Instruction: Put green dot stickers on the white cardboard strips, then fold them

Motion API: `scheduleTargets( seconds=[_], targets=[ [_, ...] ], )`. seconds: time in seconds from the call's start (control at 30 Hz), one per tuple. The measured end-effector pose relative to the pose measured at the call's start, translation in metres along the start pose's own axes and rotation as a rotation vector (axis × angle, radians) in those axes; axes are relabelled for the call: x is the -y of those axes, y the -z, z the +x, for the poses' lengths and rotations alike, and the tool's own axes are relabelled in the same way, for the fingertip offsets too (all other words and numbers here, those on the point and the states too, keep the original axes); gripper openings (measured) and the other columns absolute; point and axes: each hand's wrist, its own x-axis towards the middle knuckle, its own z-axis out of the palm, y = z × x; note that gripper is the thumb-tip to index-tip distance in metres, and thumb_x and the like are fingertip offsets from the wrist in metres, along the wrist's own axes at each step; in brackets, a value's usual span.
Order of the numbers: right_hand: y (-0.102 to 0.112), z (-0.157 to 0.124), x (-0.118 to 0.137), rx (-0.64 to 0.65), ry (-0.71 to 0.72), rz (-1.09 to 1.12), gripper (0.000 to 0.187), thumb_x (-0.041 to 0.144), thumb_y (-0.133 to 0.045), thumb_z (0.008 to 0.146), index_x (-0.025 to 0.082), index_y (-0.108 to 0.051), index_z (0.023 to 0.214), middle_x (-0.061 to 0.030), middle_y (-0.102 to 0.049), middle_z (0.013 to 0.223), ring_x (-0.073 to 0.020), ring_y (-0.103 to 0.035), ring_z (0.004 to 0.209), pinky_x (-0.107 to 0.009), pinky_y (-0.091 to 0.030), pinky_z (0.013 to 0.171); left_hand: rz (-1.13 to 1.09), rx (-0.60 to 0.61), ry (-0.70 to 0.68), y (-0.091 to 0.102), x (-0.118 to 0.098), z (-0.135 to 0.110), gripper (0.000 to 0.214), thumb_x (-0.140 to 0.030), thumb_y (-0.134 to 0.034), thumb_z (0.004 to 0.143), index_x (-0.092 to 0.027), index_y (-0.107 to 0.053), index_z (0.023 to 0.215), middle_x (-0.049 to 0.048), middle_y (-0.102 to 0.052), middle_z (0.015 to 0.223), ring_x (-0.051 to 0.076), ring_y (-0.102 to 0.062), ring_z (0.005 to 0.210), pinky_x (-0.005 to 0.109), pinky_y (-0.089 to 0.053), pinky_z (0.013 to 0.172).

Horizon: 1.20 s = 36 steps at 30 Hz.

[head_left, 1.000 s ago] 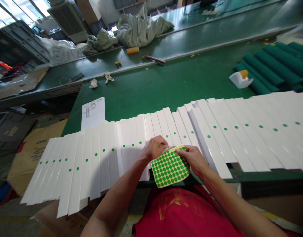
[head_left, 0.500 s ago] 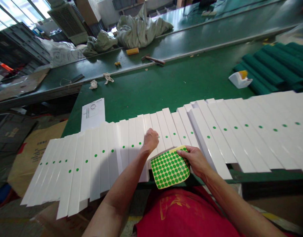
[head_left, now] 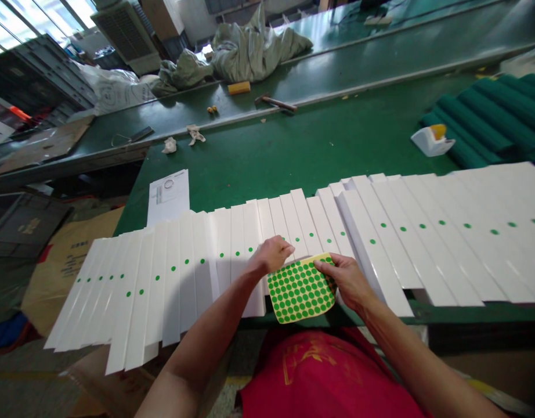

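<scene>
green workbench (head_left: 267, 151), white strips (head_left: 380, 249); right hand (head_left: 348, 280) grips green-dot sticker sheet (head_left: 301, 288); left hand (head_left: 271, 254) curled beside it, hold unclear

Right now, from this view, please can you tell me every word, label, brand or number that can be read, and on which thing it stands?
Paper sheet: small printed lines beside a ring drawing, too small to read.
Red shirt: large yellow print, too blurred to read.
Cardboard sheet: dark printed marks, too blurred to read.
Dark crate: pale marks, too blurred to read.
Sheet of green dot stickers: no text visible.
</scene>
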Motion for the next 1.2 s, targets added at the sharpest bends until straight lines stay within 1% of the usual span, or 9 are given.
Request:
scheduleTargets(
  seconds=[0.13, 0.23, 0.43, 0.57, 0.7, 0.83, 0.93, 1.03, 1.2],
  targets=[
    [0.000, 0.002, -0.004, 0.000, 0.015, -0.024, 0.024, 0.034, -0.080, 0.069, 0.015, -0.073, 0.082, -0.0047, -0.073, 0.070, -0.0179, -0.065, 0.061, -0.027, -0.049, 0.057, -0.255, 0.175, -0.112, 0.001, 0.005, -0.017, 0.021, -0.030, -0.056, 0.083, -0.019, -0.073, 0.085, 0.0001, -0.068, 0.082, 0.013, -0.062, 0.076, 0.022, -0.048, 0.071],
    [-0.001, 0.003, -0.006, -0.001, 0.021, -0.045, 0.026, 0.035, -0.080, 0.068, 0.015, -0.073, 0.083, -0.0049, -0.073, 0.069, -0.0194, -0.066, 0.063, -0.029, -0.050, 0.058, -0.368, 0.144, -0.029, -0.006, 0.009, -0.023, 0.022, -0.026, -0.060, 0.076, -0.019, -0.073, 0.093, 0.0008, -0.071, 0.085, 0.014, -0.064, 0.077, 0.022, -0.049, 0.068],
    [-0.007, 0.004, -0.007, -0.006, -0.009, -0.045, 0.027, 0.036, -0.081, 0.065, 0.016, -0.072, 0.081, -0.0047, -0.072, 0.067, -0.0192, -0.065, 0.059, -0.029, -0.051, 0.056, -0.480, 0.092, 0.075, -0.012, 0.013, -0.029, 0.023, -0.025, -0.062, 0.072, -0.017, -0.072, 0.091, 0.0008, -0.072, 0.079, 0.014, -0.066, 0.073, 0.021, -0.048, 0.063],
    [-0.012, 0.004, -0.007, -0.004, -0.037, -0.032, 0.027, 0.036, -0.081, 0.064, 0.015, -0.071, 0.078, -0.0043, -0.072, 0.065, -0.0189, -0.065, 0.057, -0.029, -0.050, 0.053, -0.349, 0.036, 0.075, -0.006, 0.005, -0.034, 0.018, -0.026, -0.059, 0.076, -0.019, -0.073, 0.085, -0.0013, -0.071, 0.076, 0.013, -0.064, 0.071, 0.021, -0.045, 0.060],
    [-0.014, 0.006, -0.010, -0.035, -0.053, -0.048, 0.027, 0.035, -0.081, 0.063, 0.015, -0.070, 0.076, -0.0041, -0.071, 0.062, -0.0177, -0.063, 0.053, -0.027, -0.049, 0.049, -0.214, -0.030, -0.007, -0.002, -0.002, -0.037, 0.016, -0.018, -0.056, 0.076, -0.019, -0.071, 0.079, -0.0014, -0.069, 0.076, 0.012, -0.061, 0.071, 0.022, -0.044, 0.065],
    [-0.011, 0.010, -0.015, -0.050, -0.069, -0.056, 0.025, 0.034, -0.080, 0.063, 0.015, -0.069, 0.074, -0.0034, -0.070, 0.060, -0.0171, -0.062, 0.051, -0.027, -0.047, 0.047, -0.103, -0.174, -0.073, 0.004, 0.006, -0.029, 0.015, -0.017, -0.055, 0.080, -0.018, -0.069, 0.077, 0.0017, -0.067, 0.085, 0.014, -0.059, 0.079, 0.026, -0.044, 0.074],
    [-0.006, 0.012, -0.017, 0.003, -0.077, -0.066, 0.022, 0.032, -0.079, 0.064, 0.015, -0.069, 0.074, -0.0030, -0.069, 0.061, -0.0174, -0.063, 0.053, -0.027, -0.048, 0.049, 0.139, -0.289, -0.015, 0.013, 0.019, -0.015, 0.015, -0.018, -0.057, 0.081, -0.020, -0.070, 0.072, 0.0041, -0.066, 0.094, 0.020, -0.055, 0.093, 0.037, -0.039, 0.085],
    [-0.002, 0.012, -0.016, 0.063, -0.088, -0.084, 0.022, 0.032, -0.079, 0.065, 0.014, -0.069, 0.072, -0.0036, -0.069, 0.062, -0.0178, -0.064, 0.056, -0.028, -0.049, 0.052, 0.288, -0.276, 0.078, 0.020, 0.029, 0.000, 0.017, -0.017, -0.060, 0.078, -0.021, -0.070, 0.065, 0.0044, -0.065, 0.099, 0.024, -0.048, 0.103, 0.044, -0.031, 0.088],
    [0.004, 0.011, -0.015, 0.086, -0.091, -0.085, 0.022, 0.034, -0.078, 0.068, 0.015, -0.070, 0.074, -0.0035, -0.070, 0.063, -0.0181, -0.064, 0.057, -0.028, -0.050, 0.054, 0.325, -0.219, 0.108, 0.017, 0.034, 0.014, 0.017, -0.014, -0.058, 0.077, -0.020, -0.067, 0.064, 0.0041, -0.063, 0.103, 0.024, -0.041, 0.111, 0.044, -0.025, 0.087]
  ],
)
